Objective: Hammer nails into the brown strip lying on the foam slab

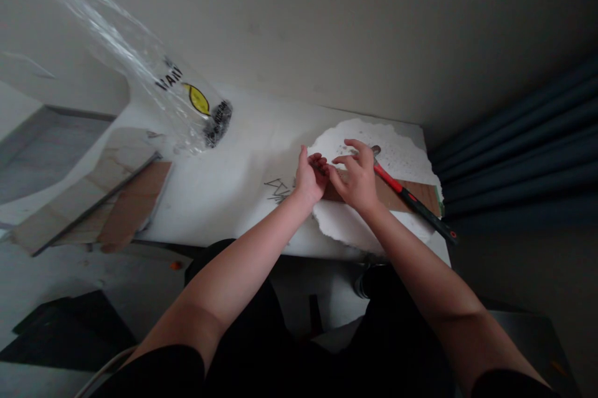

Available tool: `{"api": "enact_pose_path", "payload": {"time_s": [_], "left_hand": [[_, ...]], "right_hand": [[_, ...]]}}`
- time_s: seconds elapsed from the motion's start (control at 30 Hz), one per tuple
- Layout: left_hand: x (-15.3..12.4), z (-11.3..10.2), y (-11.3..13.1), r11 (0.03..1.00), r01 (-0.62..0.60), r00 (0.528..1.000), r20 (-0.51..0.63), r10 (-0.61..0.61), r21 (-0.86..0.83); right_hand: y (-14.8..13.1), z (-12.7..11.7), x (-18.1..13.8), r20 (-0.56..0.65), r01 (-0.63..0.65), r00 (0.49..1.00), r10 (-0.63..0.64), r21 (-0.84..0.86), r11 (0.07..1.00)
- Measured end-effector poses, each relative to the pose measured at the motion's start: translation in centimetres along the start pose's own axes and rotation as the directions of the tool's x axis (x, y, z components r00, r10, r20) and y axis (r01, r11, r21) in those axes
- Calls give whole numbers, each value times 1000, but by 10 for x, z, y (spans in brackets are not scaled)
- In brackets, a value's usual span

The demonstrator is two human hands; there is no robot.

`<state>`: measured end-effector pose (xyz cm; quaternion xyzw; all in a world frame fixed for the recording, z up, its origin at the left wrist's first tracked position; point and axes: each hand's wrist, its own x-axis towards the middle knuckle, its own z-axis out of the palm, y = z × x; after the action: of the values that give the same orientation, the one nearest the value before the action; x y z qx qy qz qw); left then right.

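My left hand (312, 179) is cupped over the near end of a brown wooden board (395, 194), its fingers curled in. Whatever lies in its palm, if anything, is too small and dark to make out. Close beside it, my right hand (359, 181) has its fingers spread, with the thumb tip almost at the left fingertips. A hammer (406, 194) with a red and black handle rests across the board, its head partly behind my right hand. Several loose nails (278, 190) are scattered on the white table left of my left hand.
Under the board lies a ragged white sheet (402, 147) with dark specks. A clear plastic bag (172, 96) with a yellow print stands at the back left. Brown boards (133, 202) overhang the table's left end. A dark curtain (518, 142) hangs at the right.
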<state>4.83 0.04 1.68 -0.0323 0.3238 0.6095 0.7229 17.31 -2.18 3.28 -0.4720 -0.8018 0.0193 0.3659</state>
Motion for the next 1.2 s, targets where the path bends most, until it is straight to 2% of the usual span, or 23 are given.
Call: {"api": "enact_pose_path", "payload": {"time_s": [0.07,0.1,0.17,0.27,0.4,0.67,1.03,1.2], "left_hand": [[2,-1,3,999,3,1000,-11,-2,41],[3,-1,6,998,6,1000,-6,-6,63],[3,0,10,995,9,1000,18,-10,101],[3,3,17,989,-8,999,38,2,146],[4,5,21,976,-32,999,5,31,215],[5,5,17,953,-44,999,6,44,299],[-1,7,17,940,-33,999,21,28,339],[-1,6,15,943,-35,999,20,30,331]], "right_hand": [[11,-7,3,-42,-52,998,51,-11,999],[17,-10,3,-20,-73,997,72,-24,997],[29,-12,4,112,-78,990,83,-50,996],[37,-11,1,341,8,939,36,-125,992],[30,-1,0,463,132,886,-12,-228,965],[9,10,9,577,333,814,-69,-367,869],[-3,11,12,647,308,761,56,-436,846],[-3,11,13,655,304,753,66,-435,847]]}}
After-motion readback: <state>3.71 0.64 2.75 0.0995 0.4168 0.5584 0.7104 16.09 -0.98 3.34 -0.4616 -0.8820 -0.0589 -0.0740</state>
